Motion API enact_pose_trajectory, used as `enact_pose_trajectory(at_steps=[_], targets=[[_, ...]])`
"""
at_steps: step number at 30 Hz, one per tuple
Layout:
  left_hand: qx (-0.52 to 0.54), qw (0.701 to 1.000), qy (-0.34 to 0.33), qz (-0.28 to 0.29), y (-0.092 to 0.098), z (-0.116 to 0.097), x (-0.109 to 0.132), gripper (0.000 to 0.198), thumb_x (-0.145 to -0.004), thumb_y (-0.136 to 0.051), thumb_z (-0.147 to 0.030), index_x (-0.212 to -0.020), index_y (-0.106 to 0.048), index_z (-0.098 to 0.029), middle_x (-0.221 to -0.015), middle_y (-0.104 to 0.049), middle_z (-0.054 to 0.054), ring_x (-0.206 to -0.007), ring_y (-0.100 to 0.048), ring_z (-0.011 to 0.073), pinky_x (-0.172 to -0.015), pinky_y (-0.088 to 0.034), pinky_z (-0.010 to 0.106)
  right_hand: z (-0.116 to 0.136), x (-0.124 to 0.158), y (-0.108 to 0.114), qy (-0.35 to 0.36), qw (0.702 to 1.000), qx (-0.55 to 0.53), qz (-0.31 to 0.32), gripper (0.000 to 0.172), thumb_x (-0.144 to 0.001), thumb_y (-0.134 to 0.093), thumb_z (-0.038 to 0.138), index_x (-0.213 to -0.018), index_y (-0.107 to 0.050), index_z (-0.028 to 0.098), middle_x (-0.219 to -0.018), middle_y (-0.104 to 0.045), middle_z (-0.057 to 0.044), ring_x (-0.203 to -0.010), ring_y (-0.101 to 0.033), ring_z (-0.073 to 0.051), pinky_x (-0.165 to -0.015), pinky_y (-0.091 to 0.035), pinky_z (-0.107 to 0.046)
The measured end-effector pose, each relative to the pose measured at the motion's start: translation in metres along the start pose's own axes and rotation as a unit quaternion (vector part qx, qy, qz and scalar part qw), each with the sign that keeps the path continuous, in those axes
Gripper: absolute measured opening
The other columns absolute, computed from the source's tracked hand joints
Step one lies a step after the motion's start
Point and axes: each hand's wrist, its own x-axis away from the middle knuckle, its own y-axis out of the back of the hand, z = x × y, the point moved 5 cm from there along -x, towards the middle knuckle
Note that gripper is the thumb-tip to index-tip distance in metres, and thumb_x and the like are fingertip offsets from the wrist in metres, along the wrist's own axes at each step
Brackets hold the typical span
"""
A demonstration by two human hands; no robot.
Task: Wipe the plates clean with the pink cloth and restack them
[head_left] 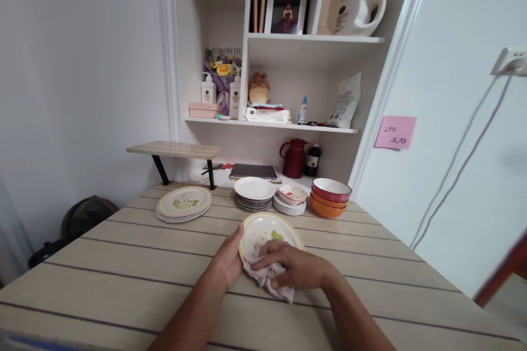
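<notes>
A cream plate [263, 226] with a yellow rim and a green floral print is tilted up off the table in front of me. My left hand [229, 256] grips its left edge, thumb along the rim and the other fingers hidden behind or under it. A pale pinkish cloth [267, 278] is bunched against the near part of the plate's face. Over the cloth lies my right hand [290, 264], its fingers bent and pressing it onto the plate. Part of the cloth hangs below the plate's near edge.
Stacked matching plates [184, 203] stand at the left, white plates [254, 189] behind, small dishes [291, 197] beside them, and red and orange bowls [330, 197] at the right. Further back are a small raised shelf [175, 148], a laptop [254, 171] and a red jug [293, 159].
</notes>
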Motion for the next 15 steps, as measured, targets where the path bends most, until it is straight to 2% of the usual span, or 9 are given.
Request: enact_pose_trajectory(at_steps=[5,8,10,12,15], targets=[[0.012,0.994,-0.056,-0.095,0.018,-0.005,-0.005,0.044,-0.085,-0.061,-0.026,-0.126,-0.055,-0.011,-0.103,-0.074,0.015,-0.094,-0.069,0.0273,-0.092,-0.05,0.042,-0.027,0.023,0.017,-0.053,0.998,-0.027,-0.007,0.04,-0.07,-0.07,0.026,-0.11,-0.071,0.033,-0.121,-0.059,-0.002,-0.114,-0.052,-0.021,-0.103,-0.036,-0.034],[0.007,0.992,-0.067,-0.108,0.02,-0.007,-0.005,0.043,-0.082,-0.064,-0.022,-0.123,-0.056,-0.013,-0.1,-0.074,0.015,-0.087,-0.07,0.0269,-0.086,-0.052,0.042,-0.05,0.026,0.022,-0.116,0.991,0.009,-0.062,0.042,-0.073,-0.065,0.026,-0.115,-0.069,0.033,-0.124,-0.058,-0.004,-0.116,-0.051,-0.023,-0.102,-0.037,-0.035],[0.0,0.991,-0.071,-0.11,0.02,-0.007,-0.005,0.043,-0.08,-0.066,-0.021,-0.121,-0.056,-0.014,-0.099,-0.074,0.015,-0.085,-0.071,0.0267,-0.083,-0.054,0.042,-0.067,0.024,0.026,-0.18,0.973,0.062,-0.127,0.046,-0.078,-0.06,0.03,-0.124,-0.063,0.034,-0.127,-0.056,-0.005,-0.118,-0.05,-0.024,-0.102,-0.035,-0.038],[-0.007,0.99,-0.076,-0.116,0.02,-0.006,-0.005,0.043,-0.079,-0.067,-0.021,-0.12,-0.056,-0.014,-0.098,-0.074,0.015,-0.083,-0.071,0.0261,-0.081,-0.054,0.041,-0.081,0.023,0.03,-0.252,0.941,0.117,-0.192,0.05,-0.083,-0.055,0.034,-0.133,-0.054,0.035,-0.129,-0.055,-0.006,-0.119,-0.049,-0.026,-0.101,-0.035,-0.041],[-0.02,0.987,-0.088,-0.132,0.02,-0.006,-0.003,0.042,-0.078,-0.07,-0.022,-0.117,-0.055,-0.016,-0.097,-0.074,0.013,-0.082,-0.071,0.0239,-0.08,-0.055,0.039,-0.095,0.021,0.031,-0.33,0.898,0.157,-0.246,0.049,-0.09,-0.046,0.04,-0.138,-0.047,0.033,-0.128,-0.057,-0.008,-0.119,-0.05,-0.026,-0.098,-0.036,-0.042]])
